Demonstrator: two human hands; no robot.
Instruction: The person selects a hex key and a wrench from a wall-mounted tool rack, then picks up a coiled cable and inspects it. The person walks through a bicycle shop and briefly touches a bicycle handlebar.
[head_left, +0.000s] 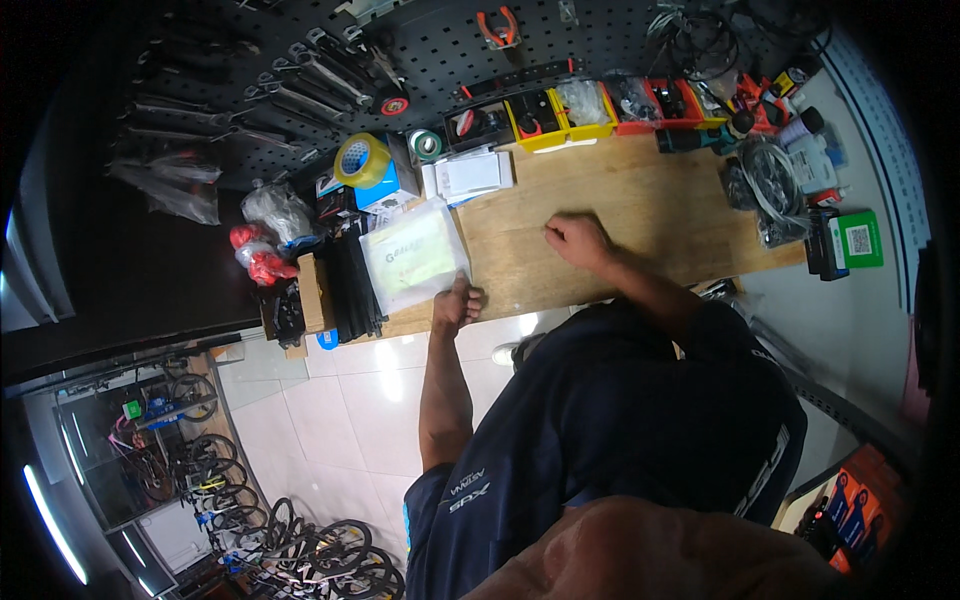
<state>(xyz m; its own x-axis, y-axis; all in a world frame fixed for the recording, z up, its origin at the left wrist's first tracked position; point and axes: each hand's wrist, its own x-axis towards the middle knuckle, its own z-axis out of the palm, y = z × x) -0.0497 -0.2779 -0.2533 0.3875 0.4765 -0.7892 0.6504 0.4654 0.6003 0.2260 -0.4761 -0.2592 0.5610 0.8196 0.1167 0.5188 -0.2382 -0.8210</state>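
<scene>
My left hand [458, 303] is at the near edge of the wooden workbench [620, 190], its fingers curled and its thumb on the lower right corner of a whitish, see-through plastic bag [415, 255]. Something pale yellow-green shows through the bag, and there is dark and red lettering on it. The bag lies at the left end of the bench, partly over a bundle of long black strips [357, 265]. My right hand [578, 240] rests on the bare wood farther right, closed in a loose fist, with nothing visible in it.
Behind the bag are white papers [468, 178], a roll of yellow tape [362, 160] and a blue box [390, 190]. Yellow and red bins [565, 118] line the back below a pegboard with wrenches [310, 80]. A coiled cable [770, 185] and bottles [812, 160] stand right.
</scene>
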